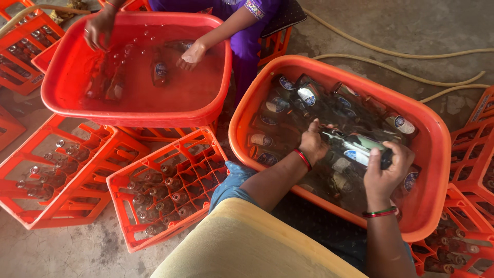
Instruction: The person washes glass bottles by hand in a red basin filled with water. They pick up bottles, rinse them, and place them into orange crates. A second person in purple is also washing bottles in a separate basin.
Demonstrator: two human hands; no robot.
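Both hands grip one dark glass bottle (pixel 355 146) over the orange tub's (pixel 429 198) right side: left hand (pixel 312 144) closed at one end, right hand (pixel 387 167) wrapping the other. Advised: firm hold, wet glass likely slips.

Both hands are on one dark glass bottle (pixel 355 146) held sideways over the near orange tub (pixel 432 170): left hand (pixel 312 144) on what looks like the neck end, right hand (pixel 387 167) wrapped round the other. More labelled bottles (pixel 293 103) sit in the murky water below. Across, a co-worker's hand (pixel 191 54) dips into a red tub (pixel 134 110), with orange crates (pixel 167 188) between.
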